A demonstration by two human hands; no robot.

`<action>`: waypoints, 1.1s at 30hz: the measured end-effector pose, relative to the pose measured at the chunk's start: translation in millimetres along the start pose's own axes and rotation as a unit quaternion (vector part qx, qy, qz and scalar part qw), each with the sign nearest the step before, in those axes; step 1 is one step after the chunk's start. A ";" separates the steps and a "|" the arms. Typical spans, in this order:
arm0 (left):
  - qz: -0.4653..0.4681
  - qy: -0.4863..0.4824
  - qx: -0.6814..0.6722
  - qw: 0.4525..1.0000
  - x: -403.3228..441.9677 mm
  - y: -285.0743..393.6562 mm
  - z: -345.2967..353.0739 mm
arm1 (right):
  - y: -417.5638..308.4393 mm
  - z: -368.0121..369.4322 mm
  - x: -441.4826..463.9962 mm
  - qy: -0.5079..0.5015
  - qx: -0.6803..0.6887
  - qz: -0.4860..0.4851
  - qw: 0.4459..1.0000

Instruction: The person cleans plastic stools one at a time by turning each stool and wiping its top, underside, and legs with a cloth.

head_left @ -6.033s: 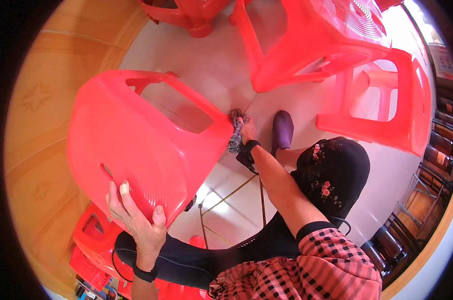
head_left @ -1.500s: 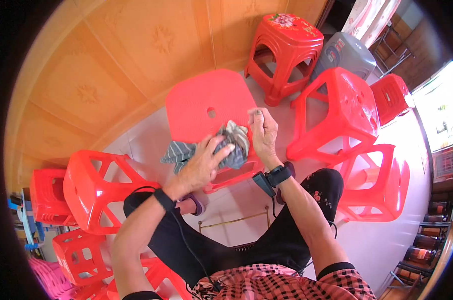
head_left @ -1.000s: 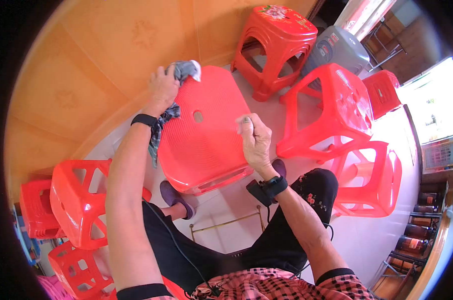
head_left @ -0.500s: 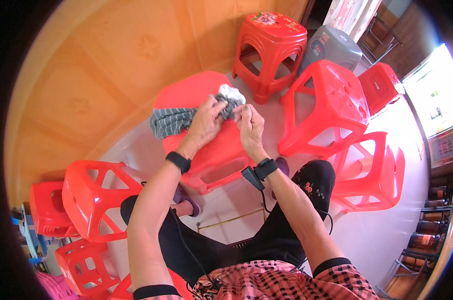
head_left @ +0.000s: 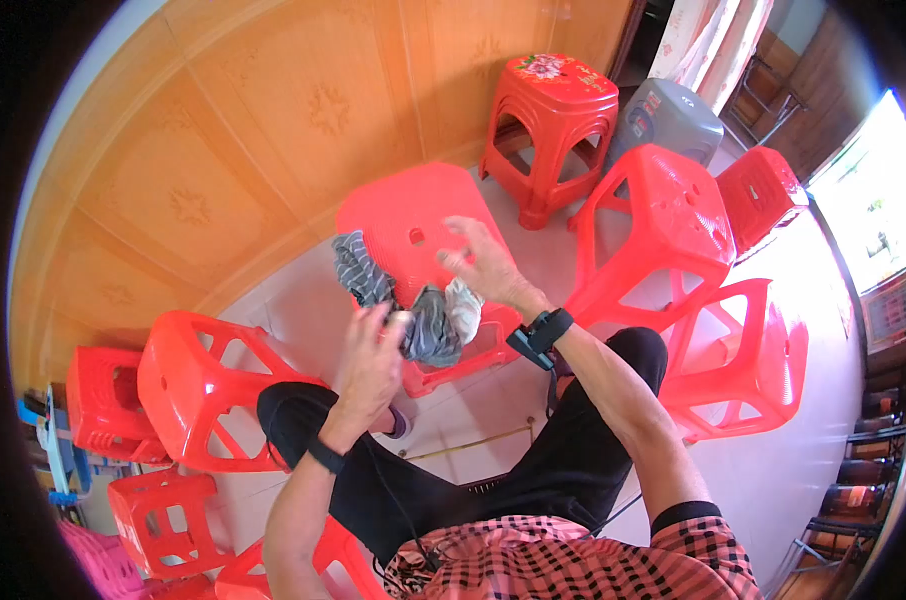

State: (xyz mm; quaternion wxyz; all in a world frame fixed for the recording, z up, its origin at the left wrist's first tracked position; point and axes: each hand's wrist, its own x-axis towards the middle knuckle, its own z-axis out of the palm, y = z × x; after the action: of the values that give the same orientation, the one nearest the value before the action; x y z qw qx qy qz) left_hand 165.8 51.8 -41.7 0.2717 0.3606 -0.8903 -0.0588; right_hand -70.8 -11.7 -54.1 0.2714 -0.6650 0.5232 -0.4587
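A red plastic stool [head_left: 413, 200] with a ridged top and a small hole stands upright before my knees. A grey striped cloth [head_left: 435, 332] with a whitish part lies bunched over its near edge; more of it reaches up the seat's left side. My left hand [head_left: 373, 355], slightly blurred, is at the cloth's near left edge, its fingers closed on it. Above the right part of the seat is my right hand [head_left: 485, 265], fingers spread and nothing in them. A black device is strapped to the right wrist.
To the right are several red stools [head_left: 673, 210], a flower-topped red stool [head_left: 553, 130] and a grey stool [head_left: 668, 125]. More red stools [head_left: 188, 375] stand at the left. A wooden panel wall [head_left: 273, 130] rises behind. Bottles [head_left: 858, 497] are at the far right.
My left hand has moved down and left, towards me, and the bunched cloth has come to the seat's near edge. My right hand has opened, apart from the cloth.
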 end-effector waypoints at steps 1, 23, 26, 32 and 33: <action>-0.072 0.059 0.022 0.995 -7.4 -3.4 -3.0 | -13.2 3.7 -0.9 -0.027 -0.053 -0.097 0.994; -0.088 0.023 0.074 0.993 35.2 -40.4 68.1 | 62.8 -31.8 87.5 0.112 -0.300 0.068 0.945; -0.070 0.048 0.034 0.996 37.1 -31.5 68.1 | 77.2 -45.1 121.9 0.161 -0.341 0.190 0.907; -0.064 0.036 -0.003 0.997 36.5 -33.1 66.8 | 76.6 -4.5 170.8 0.240 -0.363 0.262 0.862; -0.068 0.034 -0.005 0.997 35.7 -33.7 65.9 | 65.7 4.5 175.7 0.235 -0.365 0.263 0.862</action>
State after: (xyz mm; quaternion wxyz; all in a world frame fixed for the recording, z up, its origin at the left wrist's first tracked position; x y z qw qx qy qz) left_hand 130.6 -2.9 -91.8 0.2991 0.4208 -0.8536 -0.0697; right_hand -90.5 -198.3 -54.0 -0.0112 -0.4267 0.8570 -0.2887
